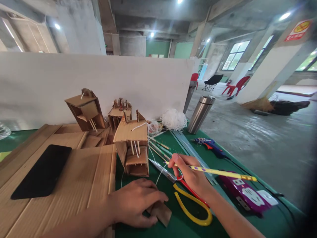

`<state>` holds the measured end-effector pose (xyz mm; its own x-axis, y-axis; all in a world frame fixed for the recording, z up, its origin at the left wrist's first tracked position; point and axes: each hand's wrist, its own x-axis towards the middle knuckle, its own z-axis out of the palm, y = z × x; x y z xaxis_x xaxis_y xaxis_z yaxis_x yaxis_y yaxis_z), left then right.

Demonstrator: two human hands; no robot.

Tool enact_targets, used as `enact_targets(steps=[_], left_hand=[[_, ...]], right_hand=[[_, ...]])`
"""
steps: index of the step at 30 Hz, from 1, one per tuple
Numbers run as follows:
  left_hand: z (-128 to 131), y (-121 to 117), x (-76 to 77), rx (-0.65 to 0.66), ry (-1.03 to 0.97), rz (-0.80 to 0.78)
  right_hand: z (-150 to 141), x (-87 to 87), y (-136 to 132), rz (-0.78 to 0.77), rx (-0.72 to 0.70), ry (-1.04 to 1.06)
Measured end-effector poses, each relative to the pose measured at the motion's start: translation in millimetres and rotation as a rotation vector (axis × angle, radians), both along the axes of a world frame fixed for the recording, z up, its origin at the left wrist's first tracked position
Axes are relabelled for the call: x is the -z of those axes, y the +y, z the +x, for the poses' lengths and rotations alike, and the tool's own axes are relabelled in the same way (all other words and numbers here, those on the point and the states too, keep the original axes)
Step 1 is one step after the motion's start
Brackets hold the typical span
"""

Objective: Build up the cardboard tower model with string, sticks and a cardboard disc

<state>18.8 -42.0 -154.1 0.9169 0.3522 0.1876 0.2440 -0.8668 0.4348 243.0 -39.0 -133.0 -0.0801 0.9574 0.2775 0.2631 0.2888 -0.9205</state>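
Observation:
A yellow patterned pencil (210, 171) is pinched in my right hand (187, 170), its tip pointing left toward the cardboard box. My left hand (141, 201) rests low on the green table, thumb and fingers closed on a small cardboard piece (163, 213). Just beyond that hand stands a cardboard box model (131, 132) with white sticks and a white string (162, 173) that trails down toward my right hand. Under my right hand lie scissors with a red and yellow handle (204, 215); part of them is hidden.
Cardboard sheets (96, 172) and a black tablet-like slab (43, 172) lie left. Two more cardboard models (85, 110) stand behind. At right are a steel flask (201, 114), a glue gun (210, 145), a purple power strip (244, 195) and clear strips. White string (174, 119) is heaped behind.

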Motion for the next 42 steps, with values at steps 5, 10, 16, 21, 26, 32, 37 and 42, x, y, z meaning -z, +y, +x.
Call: enact_targets(steps=[5, 10, 16, 21, 26, 32, 37, 42], left_hand=[[0, 1, -4.5, -0.003, -0.008, -0.155], [0, 3, -1.5, 0.001, 0.007, -0.199], [0, 4, 0.0, 0.006, -0.055, -0.231], [1, 6, 3.2, 0.014, -0.026, -0.138], [2, 8, -0.4, 0.016, 0.0, -0.226], [3, 10, -1.0, 0.001, 0.033, -0.292], [3, 11, -0.1, 0.026, 0.019, -0.301], [3, 11, -1.1, 0.026, 0.004, -0.3]], right_hand=[[3, -3.2, -16, -0.14, -0.123, 0.117], [-3, 13.0, -48, -0.286, -0.203, 0.148], [-23, 35.2, -58, -0.46, -0.188, 0.026], [-24, 43.6, -57, -0.363, -0.195, -0.12], [-24, 42.3, -55, -0.326, -0.205, -0.156], [-22, 34.5, -56, -0.415, -0.226, -0.154], [-20, 32.0, -66, -0.254, -0.252, -0.064], [-20, 38.9, -72, -0.371, -0.19, -0.054]])
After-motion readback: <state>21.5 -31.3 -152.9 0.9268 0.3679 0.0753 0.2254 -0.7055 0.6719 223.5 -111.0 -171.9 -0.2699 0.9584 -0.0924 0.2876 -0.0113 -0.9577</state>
